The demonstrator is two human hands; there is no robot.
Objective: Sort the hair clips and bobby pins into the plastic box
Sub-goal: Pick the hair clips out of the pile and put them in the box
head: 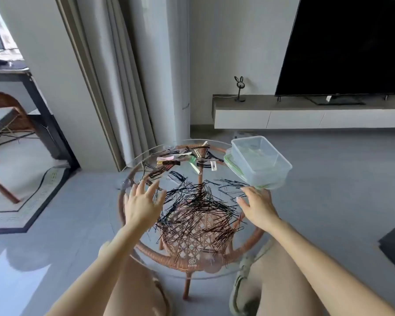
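A heap of black bobby pins [198, 208] covers the middle of a round glass table top [123, 215] on a rattan frame. Coloured hair clips [180, 159] lie at the far side. A clear plastic box [260, 160] sits on its green-rimmed lid at the table's far right edge. My left hand [141, 201] hovers with spread fingers over the left edge of the pin heap, holding nothing. My right hand [258, 205] is flat and relaxed at the right edge of the heap, just in front of the box, with nothing in it.
A TV [347, 44] stands on a low floating cabinet [306, 112] behind the table. Curtains [123, 76] hang at the back left, with a chair [7, 124] and a rug [23, 201] at far left. My knees are under the table's near edge.
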